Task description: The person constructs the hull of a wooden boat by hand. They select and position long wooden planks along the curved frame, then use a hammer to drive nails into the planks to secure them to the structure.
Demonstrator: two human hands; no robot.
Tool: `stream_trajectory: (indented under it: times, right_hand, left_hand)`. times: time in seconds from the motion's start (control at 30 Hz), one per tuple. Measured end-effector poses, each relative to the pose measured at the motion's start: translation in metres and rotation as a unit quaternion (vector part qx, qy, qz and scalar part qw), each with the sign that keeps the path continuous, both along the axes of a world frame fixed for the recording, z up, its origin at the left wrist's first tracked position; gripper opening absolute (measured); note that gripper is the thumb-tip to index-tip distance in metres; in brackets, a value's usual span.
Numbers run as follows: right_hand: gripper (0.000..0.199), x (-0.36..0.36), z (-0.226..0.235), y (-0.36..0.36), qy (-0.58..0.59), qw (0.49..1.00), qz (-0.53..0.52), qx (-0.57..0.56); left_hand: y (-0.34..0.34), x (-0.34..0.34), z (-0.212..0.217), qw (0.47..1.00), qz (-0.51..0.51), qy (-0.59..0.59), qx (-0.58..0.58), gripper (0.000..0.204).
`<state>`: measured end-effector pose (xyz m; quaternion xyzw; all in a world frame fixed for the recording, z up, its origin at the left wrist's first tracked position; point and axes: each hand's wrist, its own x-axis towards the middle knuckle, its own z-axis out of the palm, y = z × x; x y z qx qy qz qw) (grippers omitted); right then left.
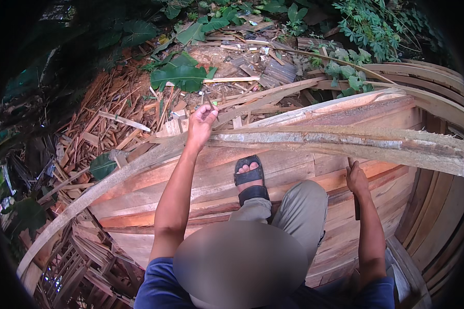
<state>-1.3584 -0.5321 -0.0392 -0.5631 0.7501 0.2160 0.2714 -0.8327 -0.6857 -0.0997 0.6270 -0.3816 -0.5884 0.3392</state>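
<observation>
My left hand (203,123) is raised above a long rough-edged wooden slab (345,139). Its thumb and fingers pinch a thin brown sliver of wood (210,99). To the right, my right hand (357,179) is closed around a dark, narrow tool (357,207) just on the near side of the slab. One end of that tool sticks out below the fist and a thin part shows above it. Its far end seems hidden behind the slab, so its kind is unclear. The slab spans the view and has a pale, bark-streaked face.
Under me lies a stack of reddish boards (216,206), with my sandalled foot (251,172) on it. Beyond spreads a heap of wood scraps (134,123) with large green leaves (178,73). Curved planks (423,72) stand at the right, and more offcuts (82,262) lie lower left.
</observation>
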Motion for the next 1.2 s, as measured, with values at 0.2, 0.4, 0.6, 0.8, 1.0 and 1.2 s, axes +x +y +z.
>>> stream_trajectory:
  times: [0.2,0.4,0.6,0.8,1.0,1.2]
  right_hand:
    - [0.033,0.019,0.017,-0.013,-0.008,0.993,-0.107,0.047]
    - [0.032,0.02,0.0,0.005,0.003,0.991,-0.137,0.001]
    - [0.034,0.046,0.016,-0.002,-0.001,0.986,-0.163,0.031]
    - [0.032,0.048,0.018,0.003,0.006,0.99,-0.142,0.02]
    - [0.027,0.049,0.027,-0.008,0.005,0.99,-0.136,0.024]
    - [0.03,0.052,0.031,-0.013,0.002,0.988,-0.145,0.045]
  left_hand:
    - [0.113,0.026,0.026,0.995,0.06,-0.047,-0.07,0.01]
    - [0.168,0.016,0.005,0.972,0.005,-0.194,-0.132,0.012]
    - [0.163,0.009,0.012,0.965,0.067,-0.211,-0.141,0.014]
    - [0.163,-0.002,0.019,0.949,0.052,-0.281,-0.13,0.016]
    - [0.151,0.008,0.026,0.941,-0.028,-0.313,-0.124,0.015]
    - [0.151,0.041,0.059,0.953,-0.082,-0.275,-0.101,0.017]
